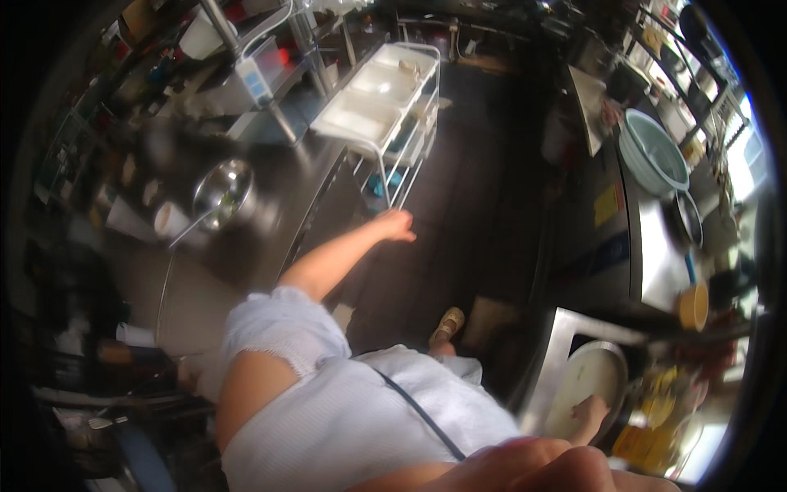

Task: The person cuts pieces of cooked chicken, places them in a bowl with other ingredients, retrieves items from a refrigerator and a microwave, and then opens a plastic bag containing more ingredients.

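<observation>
My left hand (398,226) reaches out over the dark floor with its fingers curled, and nothing shows in it. It appears just in front of the near end of a white wire-framed trolley (378,150), which holds pale trays. At the lower right, my right hand (591,411) is over a large round pot (620,363) with pale contents, set in a metal-topped unit. Blur and small size hide its fingers and whether it holds anything. On the steel counter at left stands a shiny metal bowl (246,175) with green bits and a long-handled utensil.
Pale green-blue basins (652,154), a dark pan (688,218) and a yellow-orange container (693,306) sit along the right counter. White cups or tubs (169,220) stand near the bowl. A post with a socket box (253,80) rises from the left counter. My sandalled foot (450,323) shows below.
</observation>
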